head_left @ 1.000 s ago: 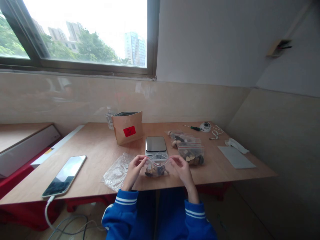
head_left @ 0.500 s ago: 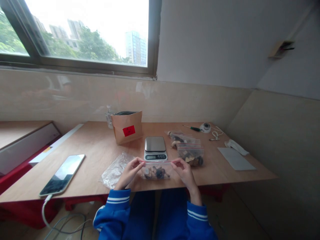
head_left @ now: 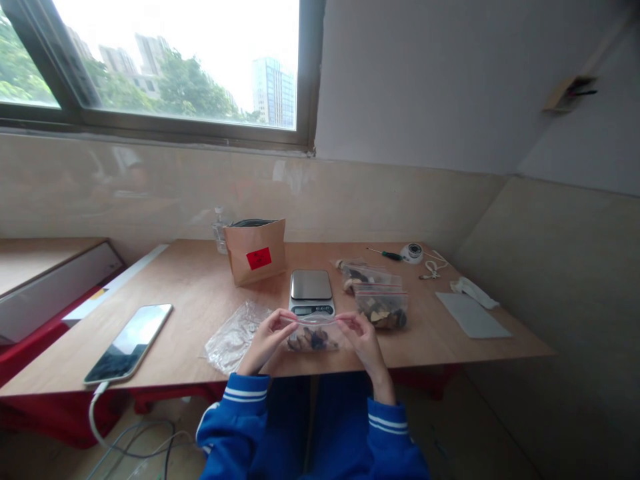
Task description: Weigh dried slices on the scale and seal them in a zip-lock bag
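Observation:
A clear zip bag (head_left: 314,339) with brown and dark dried pieces inside is held at the table's front edge. My left hand (head_left: 270,335) pinches the left end of its red-lined top, and my right hand (head_left: 361,335) pinches the right end. The top edge bows between my fingers. Just behind the bag stands a small digital scale (head_left: 311,285) with a bare metal plate. To the right, more filled zip bags (head_left: 383,310) sit in a row. A crumpled clear plastic bag (head_left: 235,337) lies beside my left hand.
Behind, a brown paper pouch (head_left: 257,257) with a red label stands by a glass bottle (head_left: 219,230). A charging phone (head_left: 131,343) lies left. At the right are a screwdriver (head_left: 390,255), a white dome camera (head_left: 412,253) and a white sheet (head_left: 473,317).
My hands have come slightly closer together and the zip bag's top has gone from taut to bowed. The bag sits slightly higher in view.

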{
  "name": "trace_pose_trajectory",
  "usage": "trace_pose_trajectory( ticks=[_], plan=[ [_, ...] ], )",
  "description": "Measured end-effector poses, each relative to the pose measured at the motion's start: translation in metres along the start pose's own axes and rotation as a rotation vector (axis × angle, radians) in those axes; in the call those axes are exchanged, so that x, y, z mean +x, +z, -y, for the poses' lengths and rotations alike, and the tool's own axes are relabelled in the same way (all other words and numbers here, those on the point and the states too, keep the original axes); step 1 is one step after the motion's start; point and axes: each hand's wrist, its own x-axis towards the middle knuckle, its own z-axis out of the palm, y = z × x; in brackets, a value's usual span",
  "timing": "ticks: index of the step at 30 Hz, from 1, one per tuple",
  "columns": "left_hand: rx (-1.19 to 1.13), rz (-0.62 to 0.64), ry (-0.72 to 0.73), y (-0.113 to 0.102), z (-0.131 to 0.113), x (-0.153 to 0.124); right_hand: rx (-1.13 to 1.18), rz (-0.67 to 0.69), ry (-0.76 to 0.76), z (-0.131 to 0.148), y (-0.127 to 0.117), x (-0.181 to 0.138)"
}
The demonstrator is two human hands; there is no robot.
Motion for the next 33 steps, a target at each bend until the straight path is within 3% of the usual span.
trace_pose_trajectory(
  ticks=[15, 27, 30, 33],
  plan=[
    [-0.031, -0.003, -0.017, -0.0006, 0.0017, -0.0011, -0.016, 0.051, 0.072, -0.0045, 0.0003, -0.0012],
    [0.102, -0.102, 0.108, -0.0018, 0.0054, -0.0055, -0.139, -0.099, -0.134, -0.0013, 0.0032, 0.0009],
    [0.066, -0.099, 0.092, 0.0009, 0.0061, -0.0042, -0.076, -0.097, -0.088, -0.0031, 0.0053, -0.0001],
    [0.036, -0.055, 0.061, 0.0056, 0.0071, -0.0031, 0.108, -0.009, 0.022, -0.007, 0.0074, -0.0018]
  ],
)
